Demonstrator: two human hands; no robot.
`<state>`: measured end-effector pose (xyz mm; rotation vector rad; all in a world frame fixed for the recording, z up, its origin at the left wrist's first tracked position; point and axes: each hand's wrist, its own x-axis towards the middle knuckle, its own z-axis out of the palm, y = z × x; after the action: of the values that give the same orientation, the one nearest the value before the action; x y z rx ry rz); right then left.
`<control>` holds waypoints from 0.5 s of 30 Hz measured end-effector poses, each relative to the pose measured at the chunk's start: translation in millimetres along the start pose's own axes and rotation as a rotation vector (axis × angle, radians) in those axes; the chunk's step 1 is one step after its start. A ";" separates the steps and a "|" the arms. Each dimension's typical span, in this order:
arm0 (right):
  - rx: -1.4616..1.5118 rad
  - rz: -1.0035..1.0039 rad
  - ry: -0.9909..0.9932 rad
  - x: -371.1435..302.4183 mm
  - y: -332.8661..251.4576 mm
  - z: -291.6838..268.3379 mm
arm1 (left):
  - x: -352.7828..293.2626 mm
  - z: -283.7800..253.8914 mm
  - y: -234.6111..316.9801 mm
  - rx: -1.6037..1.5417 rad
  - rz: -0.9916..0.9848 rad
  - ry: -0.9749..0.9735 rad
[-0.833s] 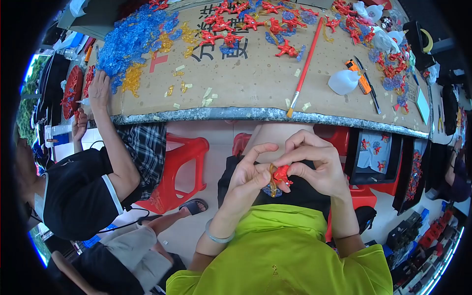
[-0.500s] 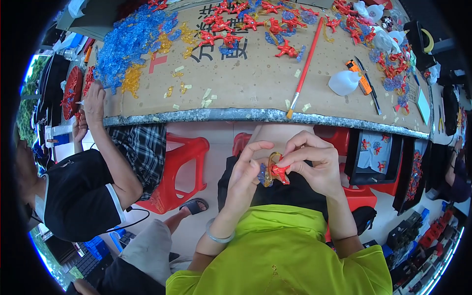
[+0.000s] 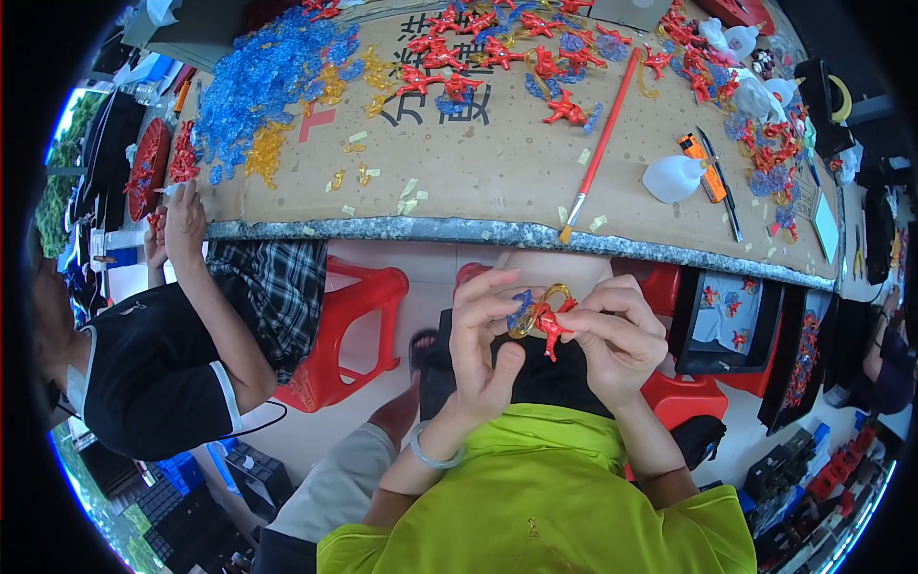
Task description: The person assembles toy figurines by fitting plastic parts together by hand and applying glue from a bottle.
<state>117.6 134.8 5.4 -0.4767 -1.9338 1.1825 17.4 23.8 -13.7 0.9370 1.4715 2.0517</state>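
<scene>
Above my lap, between both hands, is a small red plastic figure (image 3: 549, 325) with a curved translucent yellow piece (image 3: 522, 322) around or against it. A translucent blue piece (image 3: 519, 304) sits at its left end. My right hand (image 3: 617, 335) pinches the red figure between thumb and fingertips. With its fingers bent round the blue and yellow end, my left hand (image 3: 483, 340) steadies the other side; its thumb stands apart. Exactly how the pieces join is too small to make out.
On the cardboard-covered table (image 3: 478, 182) lie a heap of blue pieces (image 3: 253, 86), yellow pieces (image 3: 268, 153), several red figures (image 3: 569, 110), a brush (image 3: 602, 139), a white bottle (image 3: 672, 179) and an orange cutter (image 3: 703, 167). A co-worker (image 3: 153, 354) sits at left. A black tray (image 3: 727, 362) stands below right.
The red figure has turned and tilted in my hands, with the yellow piece now more visible as a loop. My left thumb has moved lower, away from it. A leg has shifted on the floor.
</scene>
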 end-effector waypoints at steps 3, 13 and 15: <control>-0.028 -0.020 0.059 1.4 -0.1 1.9 | 2.6 -2.9 -14.8 0.139 0.103 -0.027; -0.137 -0.113 -0.003 1.9 -18.1 -4.2 | 7.4 3.6 11.0 0.674 0.344 0.133; -0.161 -0.161 -0.015 -9.2 -2.7 -20.5 | 4.6 20.9 -6.4 0.610 0.351 0.108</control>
<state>139.6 139.0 8.6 -0.3887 -2.0482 0.9360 29.6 42.5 -14.2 1.4154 2.1872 1.9238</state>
